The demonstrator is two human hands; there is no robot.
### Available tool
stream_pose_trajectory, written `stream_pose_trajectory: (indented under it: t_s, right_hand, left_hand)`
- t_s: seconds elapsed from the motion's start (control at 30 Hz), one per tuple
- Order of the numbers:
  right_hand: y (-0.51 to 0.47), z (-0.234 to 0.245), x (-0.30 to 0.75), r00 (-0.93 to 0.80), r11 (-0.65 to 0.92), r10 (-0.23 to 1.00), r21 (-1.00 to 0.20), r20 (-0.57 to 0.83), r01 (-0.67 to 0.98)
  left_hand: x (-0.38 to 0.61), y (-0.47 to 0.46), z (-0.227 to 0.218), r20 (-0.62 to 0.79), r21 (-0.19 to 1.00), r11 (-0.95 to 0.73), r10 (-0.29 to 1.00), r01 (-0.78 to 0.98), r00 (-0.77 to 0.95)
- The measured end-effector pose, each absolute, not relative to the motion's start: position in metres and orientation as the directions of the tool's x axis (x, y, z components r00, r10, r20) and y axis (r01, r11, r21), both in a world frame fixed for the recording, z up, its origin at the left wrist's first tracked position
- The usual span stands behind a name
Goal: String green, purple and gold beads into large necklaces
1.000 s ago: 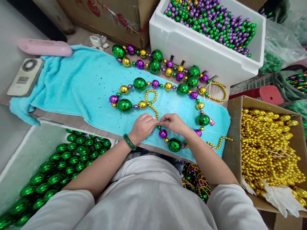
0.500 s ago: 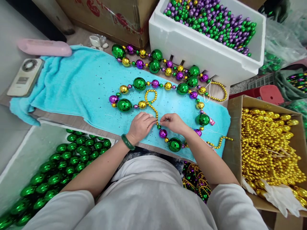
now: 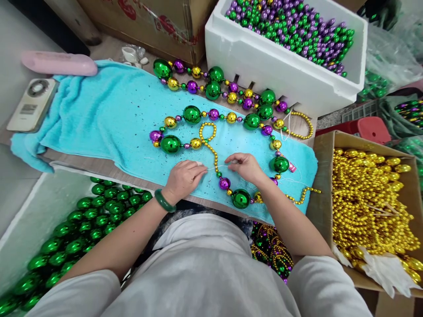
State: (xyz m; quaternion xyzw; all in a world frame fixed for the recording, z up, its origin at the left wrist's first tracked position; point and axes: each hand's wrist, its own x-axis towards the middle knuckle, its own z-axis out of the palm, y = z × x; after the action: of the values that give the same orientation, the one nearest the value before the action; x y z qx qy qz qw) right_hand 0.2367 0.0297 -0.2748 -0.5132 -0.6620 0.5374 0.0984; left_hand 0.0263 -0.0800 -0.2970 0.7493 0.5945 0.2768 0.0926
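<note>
On the blue towel (image 3: 112,110) lies a loop of large green, purple and gold beads, a bead necklace (image 3: 191,115). A short gold bead strand (image 3: 216,155) with a small loop at its top runs down between my hands. My left hand (image 3: 185,179) is closed, pinching one end of a thin white string (image 3: 211,169) left of the strand. To the right of it, my right hand (image 3: 243,168) pinches the string's other side between thumb and finger. The string stretches across the gold strand, just above a small green bead.
Behind the towel lies a second bead necklace (image 3: 213,90) against a white foam box (image 3: 280,61) of purple and green beads. A cardboard box (image 3: 324,176) of gold beads stands at right. Large green beads fill a bin (image 3: 42,198) at left. A phone (image 3: 31,105) rests on the towel's left end.
My hands have moved apart, the left one to the left and the right one slightly to the right. The string between them now shows as a longer stretch.
</note>
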Motion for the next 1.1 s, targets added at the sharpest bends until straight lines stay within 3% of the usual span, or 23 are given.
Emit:
stream_pose_trajectory:
  t_s: [0.3,0.57,0.73,0.83,0.93,1.03,1.1]
  right_hand:
    - [0.032,-0.267,0.257,-0.458,0.155,0.812,-0.623,-0.361,0.767]
    - [0.033,-0.268,0.263,-0.448,0.251,0.832,-0.497,-0.328,0.831]
    - [0.032,-0.27,0.263,-0.446,0.295,0.829,-0.415,-0.336,0.861]
    - [0.032,-0.264,0.265,-0.479,0.35,0.81,-0.377,-0.339,0.858]
    - [0.034,-0.255,0.265,-0.511,0.372,0.786,-0.392,-0.349,0.841]
    - [0.035,-0.25,0.262,-0.485,0.246,0.807,-0.556,-0.337,0.794]
    - [0.034,-0.251,0.257,-0.447,0.019,0.81,-0.745,-0.379,0.666]
  left_hand:
    - [0.003,-0.1,-0.293,0.203,0.437,-0.243,0.965,0.866,0.168]
    - [-0.012,-0.11,-0.296,0.109,0.462,-0.174,0.984,0.87,0.139]
    - [-0.012,-0.111,-0.292,0.061,0.574,-0.082,0.996,0.815,0.057]
    - [-0.008,-0.106,-0.286,-0.04,0.799,0.089,0.995,0.594,-0.095]
    - [0.003,-0.095,-0.282,-0.195,0.966,0.219,0.966,0.136,-0.17]
    - [0.02,-0.078,-0.279,-0.32,0.918,0.285,0.943,-0.275,-0.093]
    - [0.033,-0.068,-0.279,-0.374,0.838,0.322,0.927,-0.441,-0.035]
